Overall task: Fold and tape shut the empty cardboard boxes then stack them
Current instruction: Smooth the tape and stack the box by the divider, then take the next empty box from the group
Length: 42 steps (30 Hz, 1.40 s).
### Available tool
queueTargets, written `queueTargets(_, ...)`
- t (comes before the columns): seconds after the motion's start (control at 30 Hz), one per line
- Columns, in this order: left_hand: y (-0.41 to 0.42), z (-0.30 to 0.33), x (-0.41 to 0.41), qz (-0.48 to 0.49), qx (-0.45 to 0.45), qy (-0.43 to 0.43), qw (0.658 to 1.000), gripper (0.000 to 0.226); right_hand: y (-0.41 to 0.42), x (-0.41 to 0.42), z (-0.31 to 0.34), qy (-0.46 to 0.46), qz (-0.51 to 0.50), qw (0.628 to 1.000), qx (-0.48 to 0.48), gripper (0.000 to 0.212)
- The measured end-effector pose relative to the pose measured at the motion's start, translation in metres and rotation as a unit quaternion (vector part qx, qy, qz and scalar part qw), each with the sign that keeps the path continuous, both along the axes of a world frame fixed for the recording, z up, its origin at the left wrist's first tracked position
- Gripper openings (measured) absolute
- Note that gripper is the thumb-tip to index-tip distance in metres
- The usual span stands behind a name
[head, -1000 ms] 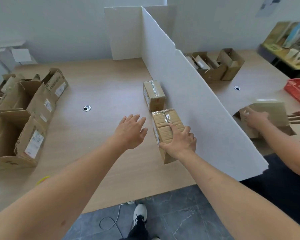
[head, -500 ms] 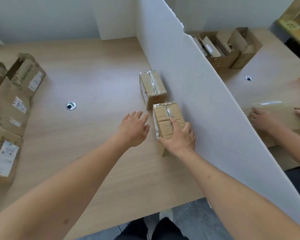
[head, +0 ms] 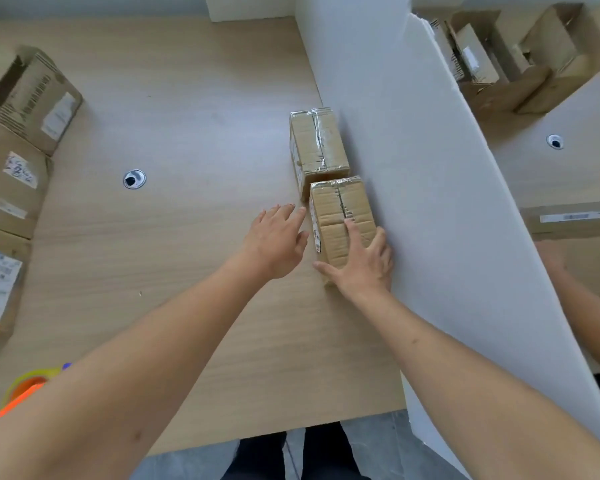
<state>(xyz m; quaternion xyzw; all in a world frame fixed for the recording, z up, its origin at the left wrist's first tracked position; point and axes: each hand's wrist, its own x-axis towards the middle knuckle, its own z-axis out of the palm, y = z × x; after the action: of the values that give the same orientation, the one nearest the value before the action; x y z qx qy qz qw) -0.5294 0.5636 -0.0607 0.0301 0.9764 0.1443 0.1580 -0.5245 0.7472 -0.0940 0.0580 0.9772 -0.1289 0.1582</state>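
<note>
Wood-look desk (head: 194, 98) takes up most of the shot, w/ a tall white foam divider (head: 413, 188) running diagonally across it, prob to split it into two work spots since someone else's arm shows on the far side. Open untaped boxes (head: 25, 140) sit bunched along the left edge, out of the way but w/in reach, looks like the to-do pile.

Two taped boxes are parked right up against the divider, end to end. Far taped box (head: 317, 147) is alone, nothing touching it but its neighbour. Near taped box (head: 340, 216) is the one being handled: right hand (head: 361, 268) lies on top w/ fingers spread flat and thumb down the near side, so a pressing hold, not a curled grip, imo nudging it into line w/ the wall or setting up a lift. Left hand (head: 274, 244) is just beside the box's left face, fingers straight, released, holding nothing; can't tell if it touches the cardboard.

Tape roll (head: 25, 386) w/ orange bit peeks out bottom left by the forearm, idle bc both boxes are already sealed. Stacking not done yet, they're side by side on the desk.
</note>
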Motion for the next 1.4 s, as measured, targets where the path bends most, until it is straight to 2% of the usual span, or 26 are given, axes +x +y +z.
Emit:
queueTargets(0.3,-0.004,0.007,0.015,0.017,-0.012,0.008,1.0,0.056,0.0,-0.005,0.01,-0.002,0.03,0.999,-0.013,0.11)
queueTargets(0.57,-0.015,0.03,0.059,0.01,-0.028,0.033,0.999,0.058,-0.018,0.028,0.046,0.052,0.12,0.989,-0.073,0.077)
queueTargets(0.8,-0.031,0.054,0.106,0.0,-0.032,0.057,0.998,0.058,-0.036,0.073,0.083,0.097,0.181,0.978,-0.036,0.063)
queueTargets(1.07,-0.06,0.088,0.179,0.079,-0.049,0.082,0.992,0.056,-0.071,0.119,0.127,0.112,0.266,0.956,-0.042,0.062)
queueTargets(1.4,-0.096,0.103,0.291,0.19,-0.066,0.094,0.975,0.055,-0.112,0.198,0.147,0.098,0.371,0.921,-0.07,0.057)
